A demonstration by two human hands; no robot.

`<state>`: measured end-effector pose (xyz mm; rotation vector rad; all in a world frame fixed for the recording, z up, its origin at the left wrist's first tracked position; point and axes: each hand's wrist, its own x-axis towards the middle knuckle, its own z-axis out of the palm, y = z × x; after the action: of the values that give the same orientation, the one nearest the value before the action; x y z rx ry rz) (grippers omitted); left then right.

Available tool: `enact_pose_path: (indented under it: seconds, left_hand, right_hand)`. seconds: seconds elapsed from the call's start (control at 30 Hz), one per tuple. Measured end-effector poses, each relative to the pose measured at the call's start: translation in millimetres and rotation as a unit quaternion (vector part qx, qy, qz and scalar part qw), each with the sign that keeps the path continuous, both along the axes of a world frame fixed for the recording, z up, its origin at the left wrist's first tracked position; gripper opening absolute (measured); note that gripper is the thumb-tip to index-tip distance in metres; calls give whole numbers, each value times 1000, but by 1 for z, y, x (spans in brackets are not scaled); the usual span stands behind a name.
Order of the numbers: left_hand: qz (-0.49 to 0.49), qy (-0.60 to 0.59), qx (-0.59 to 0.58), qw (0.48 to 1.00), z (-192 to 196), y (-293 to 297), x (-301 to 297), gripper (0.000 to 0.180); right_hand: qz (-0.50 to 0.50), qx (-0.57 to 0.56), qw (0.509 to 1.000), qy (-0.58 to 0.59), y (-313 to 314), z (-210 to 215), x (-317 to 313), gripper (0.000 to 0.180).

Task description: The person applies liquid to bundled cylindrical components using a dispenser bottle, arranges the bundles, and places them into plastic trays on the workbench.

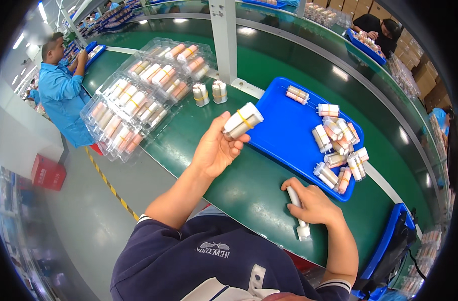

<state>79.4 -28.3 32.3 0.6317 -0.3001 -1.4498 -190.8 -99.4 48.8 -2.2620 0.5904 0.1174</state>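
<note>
Desk (239, 198): smooth green top, bowed by the lens, dull sheen. White pillar (224, 42) stands at its far edge. Beyond, a second green strip carries lamp reflections. Floor (106, 210) grey, crossed by yellow-and-black tape (110, 188); red box (48, 172) near it.

Room: worker in blue (63, 95) at far left, worker in black (381, 31) at upper right, cartons (423, 78) behind the latter. Lamps on the ceiling at upper left.

Left hand (220, 146): thumb and fingers clamped on a bundle (245, 120), white and grey cylinders under a yellow band, held tilted above the desk near the tray's left end. Right hand (313, 201): fingers curled round a white stick (294, 196), close to the near side of the blue tray (284, 135).

In the tray, loose bundles (339, 134) heaped toward the right end, one apart at the top. Two upright bundles (201, 95) by the pillar. Clear packs (131, 95) of more at left.

Hard to make out: the stick's middle lies behind fingers; what its lower end is, cannot tell. Heaped bundles overlap, count uncertain. Second tray (377, 261) at lower right partly covered by a black item (400, 236), kind unclear. Rim dark, edges smeared.
</note>
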Motion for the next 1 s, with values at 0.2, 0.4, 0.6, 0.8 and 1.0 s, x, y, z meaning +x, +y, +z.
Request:
enact_pose_path:
  seconds: [0.2,0.4,0.6,0.8,1.0]
  left_hand:
    - [33,-31,20,999,9,2,-3,42]
    - [57,-87,15,994,11,-8,8,41]
    - [216,-688,-61,690,35,-42,34,24]
    - [183,-940,-166,234,42,-94,52,24]
    - [79,-988,-27,131,34,-126,50,34]
  right_hand:
    - [3,-12,1000,-14,-1,-1,0,42]
    - [2,-5,1000,-9,-3,0,1,41]
    - [-5,-6,1000,-6,-4,1,1,41]
    - [3,11,1000,11,-4,5,-2,40]
    - [40,-22,999,-27,-8,-15,-8,42]
